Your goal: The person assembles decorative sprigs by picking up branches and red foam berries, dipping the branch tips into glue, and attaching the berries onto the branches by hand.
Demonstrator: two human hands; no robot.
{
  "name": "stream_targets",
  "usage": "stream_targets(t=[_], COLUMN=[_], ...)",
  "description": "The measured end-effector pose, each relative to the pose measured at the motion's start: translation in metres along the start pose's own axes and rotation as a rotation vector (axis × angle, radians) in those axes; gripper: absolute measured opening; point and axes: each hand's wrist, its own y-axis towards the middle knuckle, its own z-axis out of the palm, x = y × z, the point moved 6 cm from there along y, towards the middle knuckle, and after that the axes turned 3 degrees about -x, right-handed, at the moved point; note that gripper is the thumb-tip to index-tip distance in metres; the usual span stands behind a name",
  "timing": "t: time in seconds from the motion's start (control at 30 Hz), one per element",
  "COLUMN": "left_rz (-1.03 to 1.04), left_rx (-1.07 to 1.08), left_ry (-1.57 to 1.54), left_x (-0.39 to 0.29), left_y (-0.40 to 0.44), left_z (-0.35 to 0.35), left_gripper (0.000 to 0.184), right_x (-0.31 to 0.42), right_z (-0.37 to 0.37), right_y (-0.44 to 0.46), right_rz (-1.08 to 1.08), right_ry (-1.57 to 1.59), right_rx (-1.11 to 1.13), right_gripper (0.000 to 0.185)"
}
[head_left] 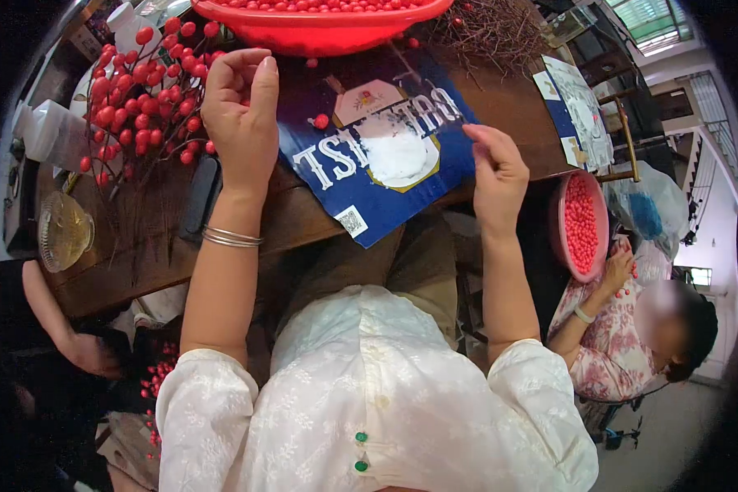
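My left hand (239, 111) is raised over the table beside a bunch of red berry stems (143, 102). Its thumb and index fingertips come together, the other fingers curled; anything between them is too small to make out. Above the right edge of a blue printed sheet (307, 152) is my right hand (500, 176), its fingers bent in toward the thumb. What it may pinch cannot be made out. White powder (398, 160) lies on the sheet between my hands, and a loose red berry (321, 121) rests near the sheet's upper left.
A red basin (303, 29) full of berries stands at the far edge, beside a pile of brown stems (492, 37). A glass dish (64, 232) and white bottle (53, 135) are left. On the right, another person (607, 328) handles berries by a pink basin (559, 221).
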Motion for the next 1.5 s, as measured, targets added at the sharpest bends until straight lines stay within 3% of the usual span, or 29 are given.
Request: stream_targets(t=[0.13, 0.27, 0.43, 1.13, 1.3, 1.5], left_rz=[0.013, 0.017, 0.001, 0.028, 0.024, -0.151], left_rx=[-0.004, 0.0, -0.004, -0.009, 0.039, 0.261], left_ry=[-0.012, -0.02, -0.046, -0.008, 0.019, -0.192], left_x=[0.0, 0.0, 0.0, 0.002, 0.0, 0.01], left_y=[0.0, 0.001, 0.001, 0.001, 0.0, -0.011], left_z=[-0.001, -0.001, 0.0, 0.001, 0.004, 0.024], left_gripper=[0.009, 0.009, 0.009, 0.012, 0.013, 0.028], right_x=[-0.009, -0.016, -0.026, -0.027, -0.026, -0.018], right_z=[-0.013, -0.029, -0.033, -0.014, -0.01, -0.001], right_y=[0.004, 0.003, 0.002, -0.003, -0.003, -0.003], right_rz=[0.145, 0.505, 0.599, 0.602, 0.675, 0.64], right_ry=[0.164, 0.466, 0.677, 0.711, 0.745, 0.84], right_rx=[0.037, -0.046, 0.004, -0.038, -0.043, 0.025], right_gripper=[0.025, 0.025, 0.027, 0.022, 0.021, 0.016])
